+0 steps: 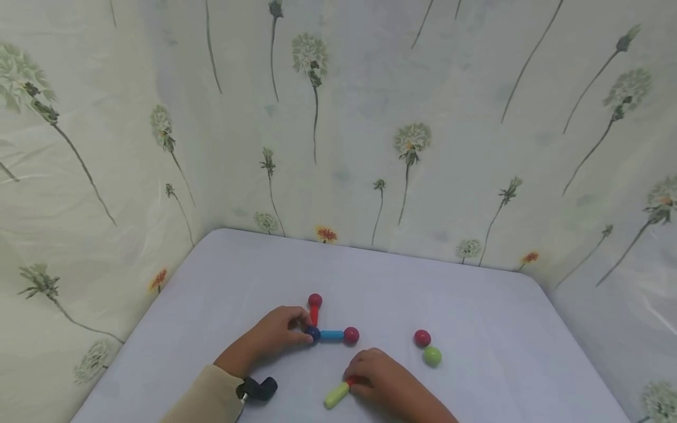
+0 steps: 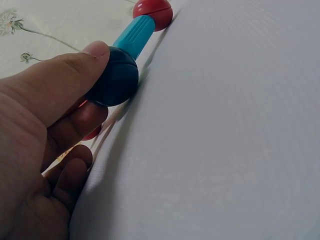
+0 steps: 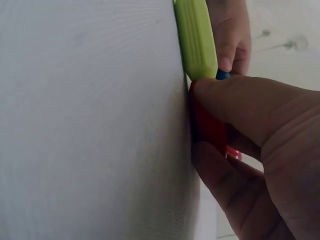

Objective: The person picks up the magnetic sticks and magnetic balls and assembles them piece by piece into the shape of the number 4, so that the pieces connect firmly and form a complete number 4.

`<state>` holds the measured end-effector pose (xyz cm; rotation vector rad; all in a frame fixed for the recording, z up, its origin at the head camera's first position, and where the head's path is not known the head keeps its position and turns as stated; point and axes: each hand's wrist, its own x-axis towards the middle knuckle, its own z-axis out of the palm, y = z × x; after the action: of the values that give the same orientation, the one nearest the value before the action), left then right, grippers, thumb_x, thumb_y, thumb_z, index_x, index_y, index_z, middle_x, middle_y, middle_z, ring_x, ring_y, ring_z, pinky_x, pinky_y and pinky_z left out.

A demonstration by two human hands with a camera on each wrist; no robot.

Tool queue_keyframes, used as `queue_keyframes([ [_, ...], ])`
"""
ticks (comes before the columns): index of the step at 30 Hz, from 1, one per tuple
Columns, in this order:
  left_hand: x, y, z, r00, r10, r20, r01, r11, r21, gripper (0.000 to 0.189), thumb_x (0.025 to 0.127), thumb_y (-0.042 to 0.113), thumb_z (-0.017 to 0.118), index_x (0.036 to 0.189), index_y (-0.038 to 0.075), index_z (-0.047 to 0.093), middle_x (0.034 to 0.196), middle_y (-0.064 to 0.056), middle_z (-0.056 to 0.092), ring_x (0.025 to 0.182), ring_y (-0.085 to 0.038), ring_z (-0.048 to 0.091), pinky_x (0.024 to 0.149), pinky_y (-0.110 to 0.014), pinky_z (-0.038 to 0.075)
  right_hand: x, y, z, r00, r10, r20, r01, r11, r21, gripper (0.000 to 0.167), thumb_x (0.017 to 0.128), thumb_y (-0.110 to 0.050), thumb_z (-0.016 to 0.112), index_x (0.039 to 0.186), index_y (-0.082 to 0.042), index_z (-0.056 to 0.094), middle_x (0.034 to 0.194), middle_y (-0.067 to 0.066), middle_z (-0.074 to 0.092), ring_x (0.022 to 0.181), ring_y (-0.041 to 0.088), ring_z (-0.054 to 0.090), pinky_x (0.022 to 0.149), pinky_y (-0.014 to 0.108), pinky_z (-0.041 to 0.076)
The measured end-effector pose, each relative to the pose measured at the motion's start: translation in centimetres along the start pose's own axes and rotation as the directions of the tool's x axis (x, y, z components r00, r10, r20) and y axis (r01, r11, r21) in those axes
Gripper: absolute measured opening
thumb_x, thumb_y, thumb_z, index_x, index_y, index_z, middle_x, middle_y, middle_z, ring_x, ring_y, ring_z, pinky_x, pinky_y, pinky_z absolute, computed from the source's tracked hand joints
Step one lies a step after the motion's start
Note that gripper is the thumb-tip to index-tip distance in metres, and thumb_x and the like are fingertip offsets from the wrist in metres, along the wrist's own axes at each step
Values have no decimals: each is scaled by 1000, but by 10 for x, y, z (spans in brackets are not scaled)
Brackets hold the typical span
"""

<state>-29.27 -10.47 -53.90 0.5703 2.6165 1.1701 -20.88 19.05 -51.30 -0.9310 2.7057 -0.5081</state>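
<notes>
With thumb and fingers my left hand [image 1: 276,332] pinches a dark blue ball [image 2: 116,77]. From that ball a light blue rod [image 1: 332,335] runs right to a red ball [image 1: 351,335], and a red rod [image 1: 314,315] runs away from me to another red ball [image 1: 315,300]. Low on the table, my right hand [image 1: 388,380] pinches a red rod [image 3: 209,122] between thumb and fingers. A yellow-green rod [image 1: 337,395] lies end to end with it; the right wrist view shows them meeting, but whether they are joined I cannot tell.
A loose red ball [image 1: 422,338] and a green ball [image 1: 432,356] touch each other right of my right hand. All lies on a white table [image 1: 502,329]. Flower-patterned cloth [image 1: 359,117] hangs behind it and at the sides. A black device [image 1: 259,388] sits at my left wrist.
</notes>
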Motion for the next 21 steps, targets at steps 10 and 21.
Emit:
queue_keyframes([
  [10, -1, 4, -1, 1000, 3, -7, -3, 1000, 0, 23, 86, 34, 86, 101, 31, 69, 98, 13, 65, 100, -15, 56, 92, -39, 48, 3, -9, -1, 999, 41, 25, -39, 997, -62, 6, 92, -30, 78, 97, -34, 77, 86, -22, 59, 82, 1, 51, 80, 24, 53],
  [21, -2, 5, -1, 1000, -9, 2, 9, 1000, 8, 24, 86, 35, 86, 102, 31, 69, 99, 12, 64, 101, -15, 55, 92, -40, 48, -3, 7, -5, 987, 158, -42, -157, 987, 39, 11, 91, -35, 82, 94, -40, 72, 112, -13, 61, 100, 7, 57, 91, 31, 59],
])
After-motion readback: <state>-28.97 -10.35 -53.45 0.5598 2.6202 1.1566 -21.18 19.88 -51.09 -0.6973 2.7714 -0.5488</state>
